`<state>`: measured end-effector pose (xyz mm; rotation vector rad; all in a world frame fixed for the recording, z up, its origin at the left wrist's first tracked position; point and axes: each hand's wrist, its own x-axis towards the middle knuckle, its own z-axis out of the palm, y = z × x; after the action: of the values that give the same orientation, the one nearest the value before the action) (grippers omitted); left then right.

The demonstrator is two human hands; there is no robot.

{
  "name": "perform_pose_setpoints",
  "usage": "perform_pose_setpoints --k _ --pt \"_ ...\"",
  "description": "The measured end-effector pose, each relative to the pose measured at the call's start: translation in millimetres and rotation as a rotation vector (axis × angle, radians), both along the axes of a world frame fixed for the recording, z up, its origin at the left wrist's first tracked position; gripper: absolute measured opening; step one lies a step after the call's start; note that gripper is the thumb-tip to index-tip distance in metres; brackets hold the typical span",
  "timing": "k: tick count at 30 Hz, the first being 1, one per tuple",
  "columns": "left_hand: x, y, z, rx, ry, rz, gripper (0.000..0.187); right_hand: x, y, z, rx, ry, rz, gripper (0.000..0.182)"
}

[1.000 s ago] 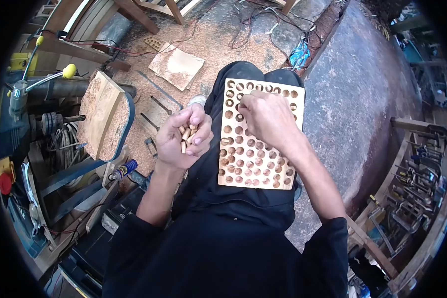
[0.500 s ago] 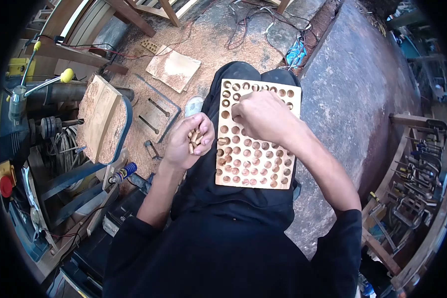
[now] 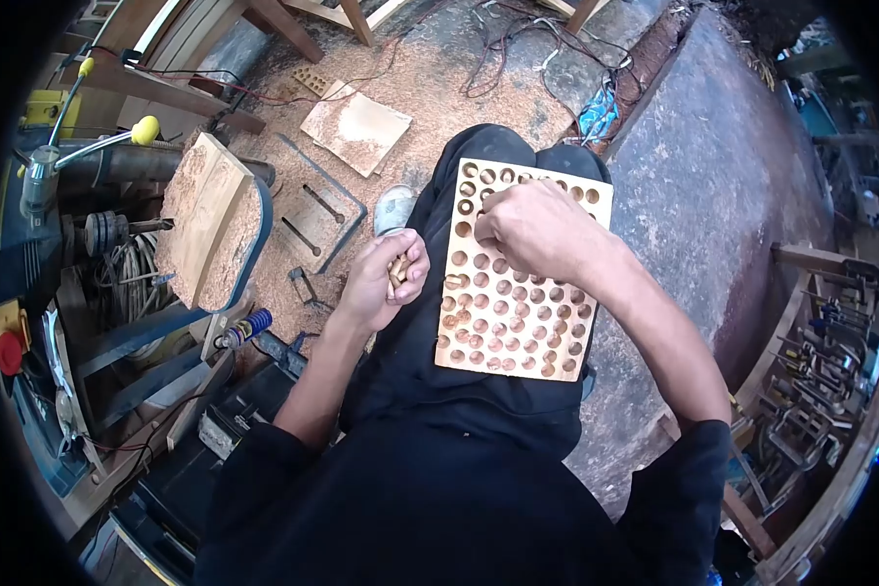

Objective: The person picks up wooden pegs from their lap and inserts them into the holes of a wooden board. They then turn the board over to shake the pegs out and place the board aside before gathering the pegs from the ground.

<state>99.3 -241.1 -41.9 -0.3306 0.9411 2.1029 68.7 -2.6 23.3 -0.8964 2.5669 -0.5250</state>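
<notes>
A light wooden board (image 3: pixel 524 363) drilled with rows of round holes lies across my lap. Cupped beside its left edge, my left hand (image 3: pixel 389 278) is closed around several short wooden dowels (image 3: pixel 398 273). Over the upper part of the board, my right hand (image 3: pixel 537 225) is bent down with its fingertips pinched together at the holes. Whatever those fingers hold is hidden behind the hand. Some holes along the top row look ringed or partly filled, while lower ones show dark, shaded bottoms.
To my left stands a drill press with a sawdust-covered wooden piece (image 3: pixel 215 220) on its table. Wood panels (image 3: pixel 356 127) lie on the sawdust-strewn floor ahead, near cables (image 3: pixel 503 49) and a blue bag (image 3: pixel 597 112). Clamps (image 3: pixel 801 391) hang on a rack at right.
The whole view has shifted slightly, with board and hands appearing further right. My left fingers have curled a bit more over the dowels. My right hand stays over the same area of the board.
</notes>
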Motion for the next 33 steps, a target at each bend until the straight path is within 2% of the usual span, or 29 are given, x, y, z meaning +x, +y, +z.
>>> perform_pose_setpoints --k 6,13,16,22,26,29,32,33 --pt "7 5 -3 -0.034 -0.004 -0.018 0.027 8 1 -5 0.063 0.062 0.114 0.017" --pt "6 6 -5 -0.055 -0.004 -0.011 0.027 14 12 -18 -0.236 0.078 -0.121 0.014" --pt "0 8 -1 -0.096 0.017 -0.009 0.026 12 17 -20 -0.340 0.092 -0.147 0.012" --pt "-10 16 4 -0.181 0.067 -0.030 0.027 8 11 -17 -0.162 0.092 -0.067 0.005" --pt "-8 17 3 -0.172 0.055 -0.002 0.025 16 13 -19 -0.177 0.179 -0.017 0.009" --pt "-8 15 -2 -0.100 0.011 0.030 0.025 25 11 -26 -0.381 0.169 -0.199 0.009" --pt "-13 13 -8 0.061 -0.122 0.122 0.024 38 18 -20 -0.932 -0.372 -0.693 0.011" --pt "-17 12 -10 0.127 -0.174 0.158 0.024 35 26 -25 -1.168 -0.410 -0.813 0.016"
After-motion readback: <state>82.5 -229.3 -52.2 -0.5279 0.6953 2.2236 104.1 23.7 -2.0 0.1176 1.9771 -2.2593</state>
